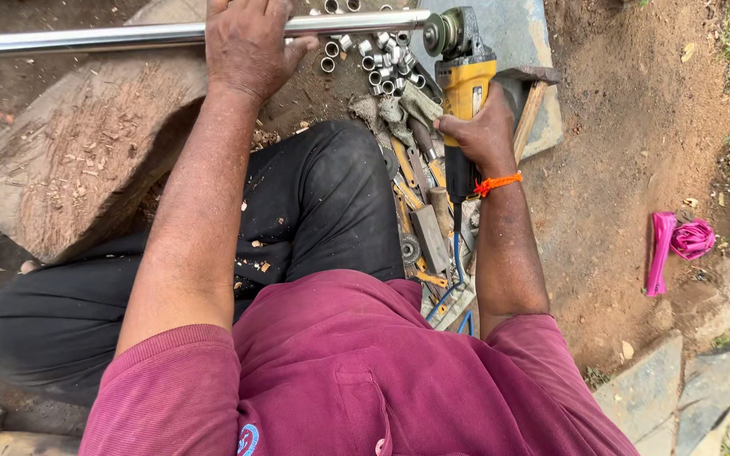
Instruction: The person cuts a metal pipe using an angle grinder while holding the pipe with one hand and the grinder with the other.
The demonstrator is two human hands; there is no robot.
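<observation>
Short metal rings (379, 59) heaped on the ground — a hammer (531, 101) beside them, pink cloth (678, 243) well apart.

Left hand (247, 42) flat — right hand (479, 127) clenched

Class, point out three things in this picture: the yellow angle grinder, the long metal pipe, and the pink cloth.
yellow angle grinder (465, 89), head view, on its yellow body.
long metal pipe (86, 38), head view, on its shiny shaft.
pink cloth (691, 239), head view, on its bunched end.

Outdoor dirt-ground metalwork spot: scattered hand tools (420, 211), cut pipe pieces (382, 59), stone slab (86, 152).
</observation>
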